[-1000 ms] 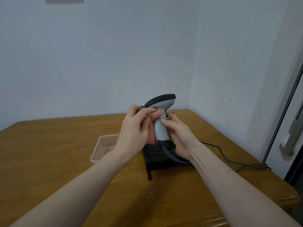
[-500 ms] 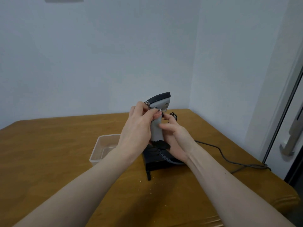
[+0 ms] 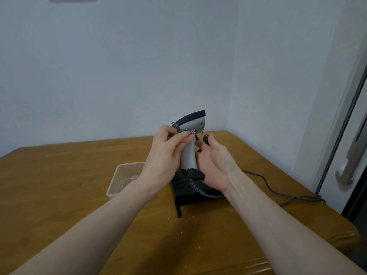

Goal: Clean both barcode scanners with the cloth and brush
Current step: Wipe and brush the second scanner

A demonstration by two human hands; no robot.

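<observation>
I hold a grey barcode scanner [image 3: 188, 155] with a dark top upright above the table, its head pointing right. My left hand [image 3: 166, 153] pinches a pink cloth [image 3: 187, 138] with a checkered edge against the scanner's neck, just under the head. My right hand [image 3: 216, 165] cups the handle from the right, palm turned toward me, fingers curled behind the grip. The coiled cord [image 3: 195, 185] hangs from the handle's base. Below it on the table sits a black device [image 3: 186, 195]; I cannot tell whether it is a stand or a scanner.
A clear plastic container [image 3: 119, 181] stands left of my hands on the wooden table [image 3: 59, 185]. A grey cable [image 3: 278, 192] runs off to the right edge. Crumbs [image 3: 180, 233] lie near the black device. Walls meet close behind; a door with a handle [image 3: 345, 171] is at right.
The scanner rose and turned so its head points right. The cloth slid up from the handle to the neck. My right hand loosened and its palm turned toward me.
</observation>
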